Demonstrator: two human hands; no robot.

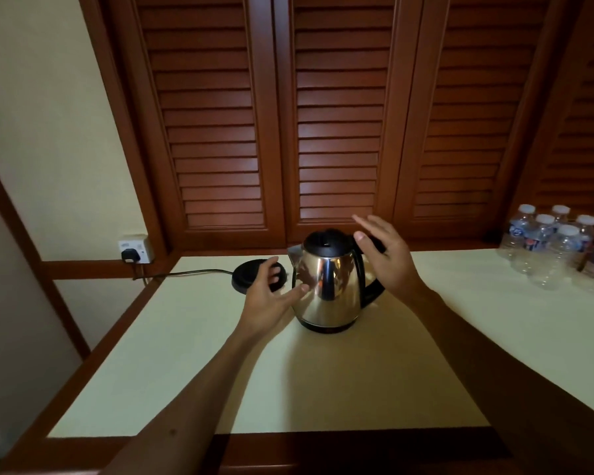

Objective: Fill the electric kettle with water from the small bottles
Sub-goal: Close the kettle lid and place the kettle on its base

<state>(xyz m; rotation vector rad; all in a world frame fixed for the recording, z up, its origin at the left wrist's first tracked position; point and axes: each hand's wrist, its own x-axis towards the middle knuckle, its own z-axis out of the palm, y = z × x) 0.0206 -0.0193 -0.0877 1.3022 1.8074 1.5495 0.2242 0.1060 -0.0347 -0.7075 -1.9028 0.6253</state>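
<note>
The task was only at its beginning. The shiny steel electric kettle with a black lid and black handle (330,282) stood on the cream-coloured table top with a dark wooden border (220,371), near the far edge and about in the middle of it, and its lid was closed. It was not on its round black power base (251,274), which lay just beside it toward the far left corner, with a black cord (186,272) going to the white wall socket (136,248). The left hand (268,293) was open with spread fingers, the thumb at the steel side of the kettle — whether it touched, I could not tell. The right hand (384,255) was also open, raised beside the handle and gripping nothing. The small clear plastic water bottles with white caps (556,248) stood together at the far right edge, well apart from the kettle, the visible caps in place. So, in my judgement, all was left to do: open the lid, uncap the bottles, pour the water.
</note>
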